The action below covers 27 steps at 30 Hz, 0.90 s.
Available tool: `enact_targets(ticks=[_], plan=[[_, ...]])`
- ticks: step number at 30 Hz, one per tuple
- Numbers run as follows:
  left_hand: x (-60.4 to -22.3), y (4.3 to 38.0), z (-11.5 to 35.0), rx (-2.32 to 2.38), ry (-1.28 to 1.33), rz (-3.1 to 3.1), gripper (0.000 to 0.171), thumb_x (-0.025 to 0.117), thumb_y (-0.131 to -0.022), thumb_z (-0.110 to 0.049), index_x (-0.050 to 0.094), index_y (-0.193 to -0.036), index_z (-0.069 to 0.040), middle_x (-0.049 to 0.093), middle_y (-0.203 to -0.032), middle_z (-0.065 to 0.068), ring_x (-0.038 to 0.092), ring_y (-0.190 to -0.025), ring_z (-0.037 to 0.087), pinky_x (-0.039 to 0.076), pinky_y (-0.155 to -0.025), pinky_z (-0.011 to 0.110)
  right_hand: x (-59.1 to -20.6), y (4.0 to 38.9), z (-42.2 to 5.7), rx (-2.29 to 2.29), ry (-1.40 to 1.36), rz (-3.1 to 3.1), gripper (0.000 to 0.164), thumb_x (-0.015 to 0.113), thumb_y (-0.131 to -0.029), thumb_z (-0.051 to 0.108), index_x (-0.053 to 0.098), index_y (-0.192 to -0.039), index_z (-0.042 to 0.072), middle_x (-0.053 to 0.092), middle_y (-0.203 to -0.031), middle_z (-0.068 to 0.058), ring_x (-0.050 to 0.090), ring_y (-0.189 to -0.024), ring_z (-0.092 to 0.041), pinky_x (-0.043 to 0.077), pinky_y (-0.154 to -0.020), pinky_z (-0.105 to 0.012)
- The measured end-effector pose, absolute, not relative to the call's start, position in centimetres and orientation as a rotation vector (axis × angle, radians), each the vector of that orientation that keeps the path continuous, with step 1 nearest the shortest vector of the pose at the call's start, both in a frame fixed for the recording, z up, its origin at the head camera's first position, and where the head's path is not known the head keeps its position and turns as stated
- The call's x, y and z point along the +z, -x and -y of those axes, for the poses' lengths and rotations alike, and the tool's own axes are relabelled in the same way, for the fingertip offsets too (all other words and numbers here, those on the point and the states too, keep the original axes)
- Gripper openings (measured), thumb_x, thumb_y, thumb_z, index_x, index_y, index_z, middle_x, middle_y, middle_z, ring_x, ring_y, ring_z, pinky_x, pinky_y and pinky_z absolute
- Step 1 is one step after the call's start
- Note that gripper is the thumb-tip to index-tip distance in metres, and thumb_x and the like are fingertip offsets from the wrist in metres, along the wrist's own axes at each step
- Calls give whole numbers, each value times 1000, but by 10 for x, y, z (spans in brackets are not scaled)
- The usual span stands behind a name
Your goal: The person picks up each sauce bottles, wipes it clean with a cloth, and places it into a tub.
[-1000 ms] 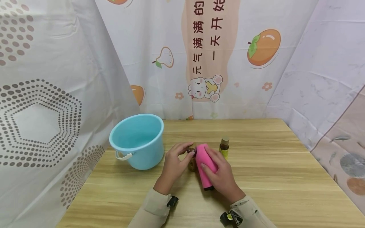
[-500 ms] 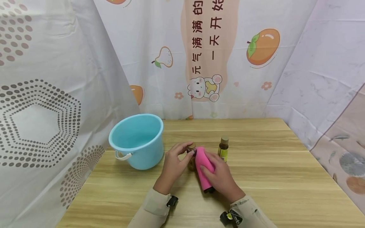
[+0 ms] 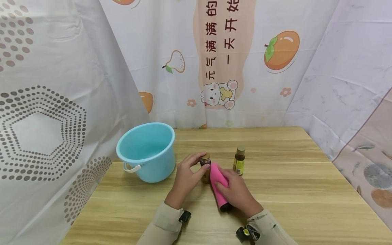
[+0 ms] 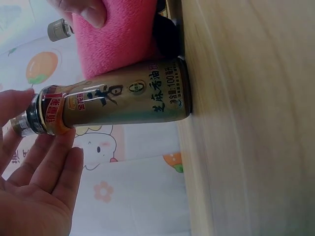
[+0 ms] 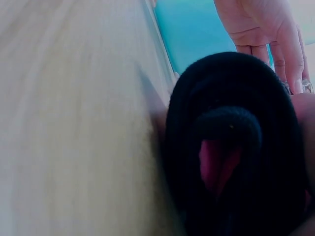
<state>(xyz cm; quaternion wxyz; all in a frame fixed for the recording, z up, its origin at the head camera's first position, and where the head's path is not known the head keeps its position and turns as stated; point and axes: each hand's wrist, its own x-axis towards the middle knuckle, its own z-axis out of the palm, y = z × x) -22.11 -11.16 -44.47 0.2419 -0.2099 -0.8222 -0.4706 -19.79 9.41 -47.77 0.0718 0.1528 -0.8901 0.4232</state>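
The head view looks forward and down from above, far enough back to take in the left hand (image 3: 187, 173), the right hand (image 3: 236, 189), the tabletop (image 3: 291, 190) and the printed curtain (image 3: 180, 30) behind. The left wrist view sits low and close to the bottle (image 4: 123, 101), turned sideways: the tabletop stands at right, and the curtain is shared with the head view. The right wrist view faces the pink roll's (image 5: 209, 162) dark end very closely, sharing the bucket (image 5: 187, 32) and left hand with the head view.
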Motion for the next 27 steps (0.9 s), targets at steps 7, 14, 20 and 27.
enact_targets(ticks=[7,14,20,27], plan=[[-445,221,111,-1221,543,2259,38,79,-94,-27,72,-131,-21,69,-124,-7,67,-113,11,59,-97,35,-480,199,-94,1257,-445,2699,60,76,-94,23,56,-149,13,67,-134,-11,66,-117,-25,56,-96,-45],[-445,219,112,-1186,527,2264,36,77,-95,-26,72,-131,-22,65,-122,-7,65,-111,10,59,-92,37,-480,199,-93,1251,-460,2675,59,77,-93,23,58,-148,12,66,-135,-12,66,-115,-25,57,-95,-46],[-445,219,112,-1178,540,2259,36,77,-96,-26,71,-132,-27,66,-122,-7,65,-110,10,59,-92,37,-477,198,-94,1241,-463,2634,59,78,-92,24,59,-147,13,66,-133,-10,66,-117,-27,58,-97,-48],[-444,220,112,-1188,562,2258,36,77,-96,-26,71,-132,-27,67,-122,-9,66,-110,10,60,-92,42,-478,199,-95,1221,-530,2516,60,80,-90,20,60,-146,14,67,-133,-9,67,-116,-25,59,-93,-46]])
